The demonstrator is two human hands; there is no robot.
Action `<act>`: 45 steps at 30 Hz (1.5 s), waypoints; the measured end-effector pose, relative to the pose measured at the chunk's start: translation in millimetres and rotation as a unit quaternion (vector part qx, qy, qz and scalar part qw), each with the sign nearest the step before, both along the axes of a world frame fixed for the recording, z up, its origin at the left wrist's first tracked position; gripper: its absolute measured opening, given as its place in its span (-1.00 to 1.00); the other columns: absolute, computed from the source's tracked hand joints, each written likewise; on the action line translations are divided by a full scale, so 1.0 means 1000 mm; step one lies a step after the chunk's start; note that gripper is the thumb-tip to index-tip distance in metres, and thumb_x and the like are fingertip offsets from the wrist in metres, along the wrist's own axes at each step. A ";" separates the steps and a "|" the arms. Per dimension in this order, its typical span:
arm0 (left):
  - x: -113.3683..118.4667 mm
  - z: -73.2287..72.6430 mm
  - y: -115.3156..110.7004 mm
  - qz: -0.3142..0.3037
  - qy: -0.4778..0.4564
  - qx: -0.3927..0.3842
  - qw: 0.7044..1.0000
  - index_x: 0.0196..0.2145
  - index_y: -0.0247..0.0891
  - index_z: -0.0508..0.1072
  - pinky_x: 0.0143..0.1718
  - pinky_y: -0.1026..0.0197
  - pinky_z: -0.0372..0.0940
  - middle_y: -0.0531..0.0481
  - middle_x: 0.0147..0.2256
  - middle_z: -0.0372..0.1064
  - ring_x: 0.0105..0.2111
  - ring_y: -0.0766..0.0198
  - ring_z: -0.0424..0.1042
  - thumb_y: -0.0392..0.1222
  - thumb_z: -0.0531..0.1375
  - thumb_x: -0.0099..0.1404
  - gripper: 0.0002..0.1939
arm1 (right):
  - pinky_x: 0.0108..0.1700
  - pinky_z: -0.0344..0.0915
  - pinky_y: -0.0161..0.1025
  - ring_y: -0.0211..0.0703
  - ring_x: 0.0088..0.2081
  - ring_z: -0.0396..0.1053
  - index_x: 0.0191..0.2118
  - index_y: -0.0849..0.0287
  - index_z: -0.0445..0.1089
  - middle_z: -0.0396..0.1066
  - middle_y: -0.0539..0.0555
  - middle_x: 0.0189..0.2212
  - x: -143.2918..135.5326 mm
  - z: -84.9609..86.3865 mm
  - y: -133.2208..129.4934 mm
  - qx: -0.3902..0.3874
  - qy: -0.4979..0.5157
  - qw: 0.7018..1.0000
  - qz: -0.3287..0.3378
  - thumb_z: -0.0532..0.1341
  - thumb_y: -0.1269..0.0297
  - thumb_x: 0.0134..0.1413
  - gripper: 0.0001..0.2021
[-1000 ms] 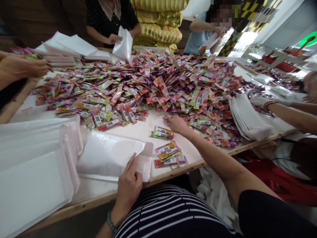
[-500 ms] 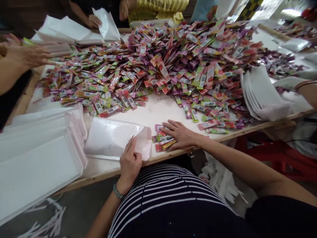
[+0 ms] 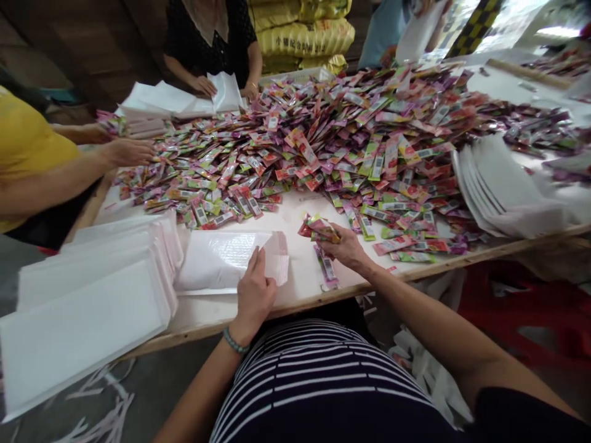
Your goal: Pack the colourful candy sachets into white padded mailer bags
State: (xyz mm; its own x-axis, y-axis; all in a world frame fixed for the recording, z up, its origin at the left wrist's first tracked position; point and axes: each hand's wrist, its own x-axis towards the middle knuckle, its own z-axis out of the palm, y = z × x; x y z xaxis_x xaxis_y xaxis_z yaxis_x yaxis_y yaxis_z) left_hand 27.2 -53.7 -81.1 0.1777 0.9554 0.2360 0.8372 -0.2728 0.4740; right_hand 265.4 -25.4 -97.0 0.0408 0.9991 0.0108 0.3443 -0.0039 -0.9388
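A white padded envelope [image 3: 217, 258] lies flat on the table by the front edge, its mouth and pinkish flap to the right. My left hand [image 3: 256, 286] is on its mouth end, index finger stretched along the opening and the other fingers curled at the near edge. To the right, my right hand [image 3: 345, 247] is closed round a small bunch of colourful snack sachets [image 3: 318, 227], held just above the table. Below that bunch, a purple sachet [image 3: 327, 267] lies on the white tabletop.
A large heap of sachets [image 3: 323, 141] covers the table's middle. White envelopes are stacked at left [image 3: 92, 332] and right [image 3: 508, 184]. A person in yellow [image 3: 37, 160] reaches in from the left; another person [image 3: 212, 43] handles envelopes across the table. A red stool [image 3: 521, 307] stands lower right.
My right hand, flat over a group of sachets before, has gathered and lifted a bunch, leaving a purple one behind. My left hand stays at the envelope's mouth. The camera view has shifted.
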 end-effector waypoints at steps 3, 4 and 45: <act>0.003 -0.005 -0.003 0.003 -0.021 -0.003 1.000 0.23 -0.42 0.20 0.21 0.07 0.22 -0.25 0.24 0.16 0.22 0.06 0.22 -0.47 0.05 0.08 -0.29 | -0.44 0.30 -0.29 -0.26 -0.59 0.31 0.04 0.16 0.34 0.40 -0.09 -0.53 -0.016 0.017 -0.013 0.015 -0.020 0.999 0.032 0.19 0.18 0.02 -0.57; 0.003 -0.007 -0.004 0.009 -0.028 -0.001 1.000 0.24 -0.41 0.19 0.22 0.07 0.21 -0.24 0.25 0.15 0.22 0.07 0.21 -0.47 0.05 0.09 -0.29 | -0.37 0.32 -0.28 -0.23 -0.53 0.36 0.05 0.16 0.33 0.44 -0.06 -0.47 -0.018 0.021 -0.018 0.029 -0.078 0.996 0.029 0.18 0.21 0.03 -0.57; 0.005 0.097 0.009 -0.025 -0.421 -0.098 0.901 0.26 -0.27 0.19 -0.26 0.23 0.45 0.00 -0.22 0.53 -0.28 0.25 0.50 -0.40 0.11 0.01 -0.21 | -0.06 0.35 -0.18 -0.07 -0.10 0.43 -0.13 0.16 0.47 0.47 0.11 -0.14 -0.076 0.186 0.020 0.264 -0.342 0.819 0.378 0.23 0.32 0.07 -0.78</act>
